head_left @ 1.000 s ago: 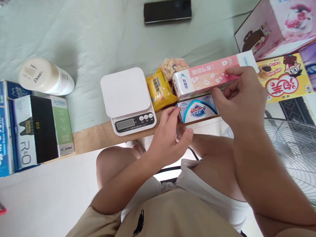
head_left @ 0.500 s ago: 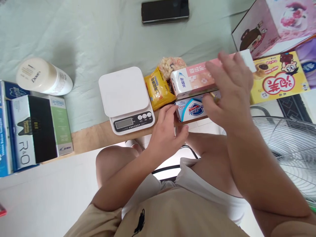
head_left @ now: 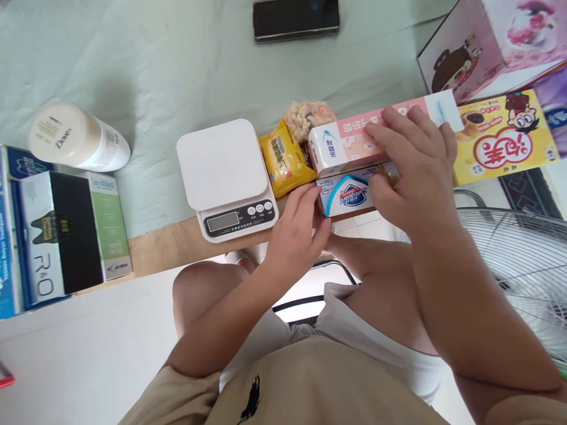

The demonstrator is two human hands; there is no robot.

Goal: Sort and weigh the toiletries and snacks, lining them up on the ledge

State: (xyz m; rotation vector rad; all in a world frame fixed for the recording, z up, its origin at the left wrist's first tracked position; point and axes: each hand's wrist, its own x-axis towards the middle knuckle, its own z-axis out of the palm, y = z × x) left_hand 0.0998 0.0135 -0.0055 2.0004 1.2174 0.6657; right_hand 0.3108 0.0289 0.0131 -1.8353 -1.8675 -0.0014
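Note:
My right hand [head_left: 411,159] lies spread over a pink-and-white toothpaste box [head_left: 343,146], its fingertips on the printed top face and its thumb by the near side. Just nearer me is a blue-and-white Safeguard soap box [head_left: 348,193], partly hidden under that hand. My left hand [head_left: 296,233] touches the soap box's left end with stretched fingers, thumb beside the near corner. A yellow snack packet [head_left: 283,158] and a clear bag of pale crunchy pieces [head_left: 305,121] sit between the boxes and a white kitchen scale [head_left: 224,165]. The scale's plate bears nothing.
On the left stand a Dove bottle [head_left: 80,139] and several cartons [head_left: 80,233]. A phone [head_left: 296,19] lies at the back. To the right are a yellow snack box [head_left: 500,141], a pink carton [head_left: 469,53] and, below the table edge, a fan [head_left: 518,260].
My right hand's fingers have come down onto the toothpaste box. Both boxes and the yellow snack box have shifted slightly right. My left thumb has moved in toward the soap box.

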